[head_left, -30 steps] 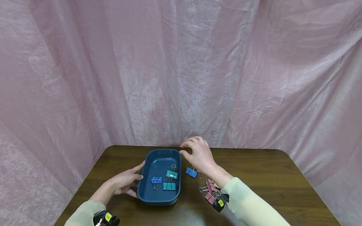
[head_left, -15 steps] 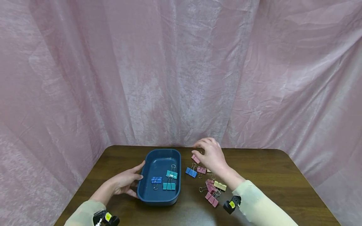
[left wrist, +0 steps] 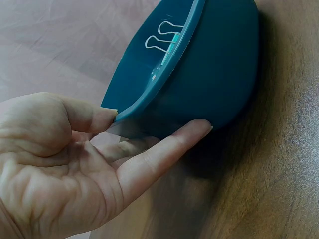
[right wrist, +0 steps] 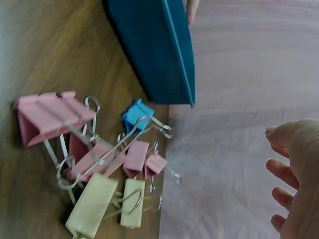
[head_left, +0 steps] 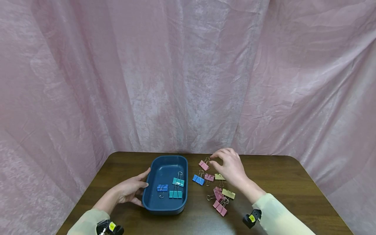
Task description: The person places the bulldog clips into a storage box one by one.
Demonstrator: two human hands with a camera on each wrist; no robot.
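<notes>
My left hand (head_left: 130, 188) rests against the left side of a deep blue rectangular plastic container (head_left: 165, 208). In the left wrist view the thumb tip lies at its rim, and a straight finger (left wrist: 164, 154) touches the outer wall. Inside lie a blue binder clip (head_left: 162, 188) and two teal binder clips (head_left: 175, 194). My right hand (head_left: 230, 166), holding nothing, hovers over the table with thumb and fingers apart. A pink binder clip (head_left: 204, 165) lies just left of its fingertips.
Right of the container lie a blue binder clip (head_left: 198, 179), several more pink binder clips (head_left: 219, 208) and two yellow ones (head_left: 228, 193), some overlapping. The wooden table (head_left: 282, 186) ends at a pink curtain (head_left: 188, 81) behind.
My right hand has moved right from the container's far right corner, uncovering the pink and yellow clips beneath it. The left hand and the container stay put.
</notes>
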